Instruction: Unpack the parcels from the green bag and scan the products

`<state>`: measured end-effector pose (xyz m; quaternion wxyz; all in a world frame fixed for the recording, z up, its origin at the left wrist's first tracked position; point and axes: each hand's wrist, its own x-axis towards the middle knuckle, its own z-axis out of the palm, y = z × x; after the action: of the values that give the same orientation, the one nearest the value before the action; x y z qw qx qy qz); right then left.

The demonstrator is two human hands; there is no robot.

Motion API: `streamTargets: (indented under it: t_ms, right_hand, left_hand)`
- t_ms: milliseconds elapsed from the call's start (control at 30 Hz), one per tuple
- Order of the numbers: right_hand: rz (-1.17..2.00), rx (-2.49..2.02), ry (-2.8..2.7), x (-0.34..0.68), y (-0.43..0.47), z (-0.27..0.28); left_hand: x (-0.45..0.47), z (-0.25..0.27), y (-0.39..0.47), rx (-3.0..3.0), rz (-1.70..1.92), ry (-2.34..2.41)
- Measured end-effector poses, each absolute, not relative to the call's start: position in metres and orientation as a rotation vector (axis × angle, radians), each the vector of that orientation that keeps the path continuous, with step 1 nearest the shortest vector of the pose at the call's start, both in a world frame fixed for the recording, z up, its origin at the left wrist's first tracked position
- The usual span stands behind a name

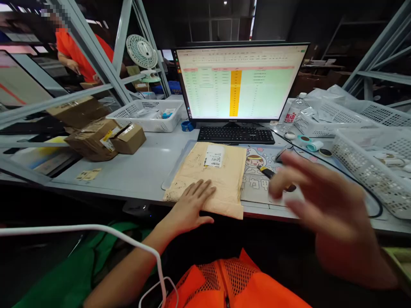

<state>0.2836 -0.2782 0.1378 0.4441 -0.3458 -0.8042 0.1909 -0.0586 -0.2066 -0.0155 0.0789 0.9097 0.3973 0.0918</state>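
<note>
1. One grey surface (154, 156) carried pretty much everything. Its far edge was hard to trace behind all the clutter.
2. One monitor (208, 100) stood at the back, a spreadsheet up with one orange column. Couldn't read the cells, way too tiny.
3. White baskets (165, 124): one on the left and at least two on the right. The right-hand bunch overlapped and ran off the frame, so no firm count there.
4. One printed mat (257, 194), cartoon character on it, partly covered.
5. One padded envelope (229, 182) lay flat in front of the keyboard, over the mat's left part, its lower edge poking past the front of the surface. Underside hidden, obviously.
6. One black keyboard (236, 135), just beyond the envelope.
7. Two hands. The left hand (194, 199) lay palm-down on the envelope, grip wide and flat, clutching nothing. The right hand (317, 196) was up in the air right of it, badly blurred; its grip looked loosely wide, thumb apart from fingers, nothing visible in it.
8. One clear bottle (293, 112) by the right-hand baskets, its base tough to make out.
9. One cutter (266, 172) on the mat, partly hidden behind the right hand.
10. One white label (214, 155) on the envelope, print unreadable.
</note>
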Motion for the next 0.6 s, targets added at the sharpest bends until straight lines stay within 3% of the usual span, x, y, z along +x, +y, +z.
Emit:
streamTargets:
  t_ms: [100, 233, 400, 600]
  right_hand:
    - [-0.050, -1.588, -1.678, 0.340, -0.206, 0.090]
    - [0.007, -2.376, -1.676, 0.402, -0.138, 0.020]
    - [0.012, -2.621, -1.606, 0.400, -0.130, -0.012]
    - [0.122, -2.650, -1.526, 0.402, -0.116, 0.004]
  left_hand:
    - [-0.028, -0.005, -0.202, 2.738, 0.202, 1.042]
    - [0.019, -0.011, -0.189, 2.735, 0.231, 1.036]
    - [0.039, -0.033, -0.190, 2.752, 0.261, 1.088]
    - [0.014, -0.037, -0.193, 2.787, 0.307, 0.945]
